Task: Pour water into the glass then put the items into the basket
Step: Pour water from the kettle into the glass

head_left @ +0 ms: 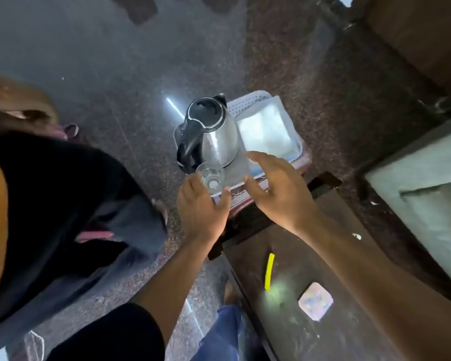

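Observation:
A steel kettle (214, 134) with a black lid and handle stands in the left part of a pale perforated basket (248, 100) on the floor. A clear glass (211, 176) sits upright in the basket's near corner, just in front of the kettle. My left hand (201, 207) curls around the glass's near side, fingers touching or almost touching it. My right hand (276, 186) hovers open above the basket's near rim, fingers spread and holding nothing. A white folded cloth or bag (267, 131) fills the basket's right part.
A dark wooden table (310, 295) lies at the lower right with a yellow strip (269, 272) and a small square coaster (315, 301) on it. Another person in dark clothes (63, 204) stands at the left. Furniture edges line the right side. The floor is speckled stone.

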A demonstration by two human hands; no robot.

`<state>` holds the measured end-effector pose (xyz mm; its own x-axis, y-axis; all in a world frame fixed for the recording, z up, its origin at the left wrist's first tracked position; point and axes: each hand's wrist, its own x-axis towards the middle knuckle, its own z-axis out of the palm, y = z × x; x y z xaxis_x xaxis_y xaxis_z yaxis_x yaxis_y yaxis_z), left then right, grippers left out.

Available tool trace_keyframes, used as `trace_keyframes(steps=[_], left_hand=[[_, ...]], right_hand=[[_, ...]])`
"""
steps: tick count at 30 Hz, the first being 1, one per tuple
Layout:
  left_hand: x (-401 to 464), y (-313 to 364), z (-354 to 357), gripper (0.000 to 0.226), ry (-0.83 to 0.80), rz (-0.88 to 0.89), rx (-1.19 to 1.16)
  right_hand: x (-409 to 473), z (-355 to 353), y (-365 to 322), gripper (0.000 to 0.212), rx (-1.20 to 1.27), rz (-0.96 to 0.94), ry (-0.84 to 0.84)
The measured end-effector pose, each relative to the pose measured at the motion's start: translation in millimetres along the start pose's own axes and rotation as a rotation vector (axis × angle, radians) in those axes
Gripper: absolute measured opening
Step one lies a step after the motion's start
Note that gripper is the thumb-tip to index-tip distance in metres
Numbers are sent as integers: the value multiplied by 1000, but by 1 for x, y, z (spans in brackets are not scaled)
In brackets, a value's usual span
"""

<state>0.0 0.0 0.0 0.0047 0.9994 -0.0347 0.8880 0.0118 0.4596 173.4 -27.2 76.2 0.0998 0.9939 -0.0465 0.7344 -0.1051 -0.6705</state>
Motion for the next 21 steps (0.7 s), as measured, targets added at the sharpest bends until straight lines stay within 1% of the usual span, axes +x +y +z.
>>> trace_keyframes(steps=[2,4,7,11,15,17,19,21], left_hand=[[12,-3,14,83,18,-146,2],[21,-2,28,95,-5,-257,42],[30,1,50,108,-4,-364,58],[35,8,68,117,83,-442,40],[39,13,82,116,214,-479,-35],[42,12,88,107,210,-506,-46],[45,10,92,93,188,-519,-15],[45,6,96,91,187,-505,0]], right_hand=[[10,15,3,53,40,11,-8],[16,28,3,54,53,29,-43],[25,45,8,54,94,58,-42],[33,59,15,47,149,84,-17],[42,65,16,41,228,93,24],[45,67,15,37,272,97,54],[47,67,14,34,319,86,96],[49,65,13,32,351,70,138]])
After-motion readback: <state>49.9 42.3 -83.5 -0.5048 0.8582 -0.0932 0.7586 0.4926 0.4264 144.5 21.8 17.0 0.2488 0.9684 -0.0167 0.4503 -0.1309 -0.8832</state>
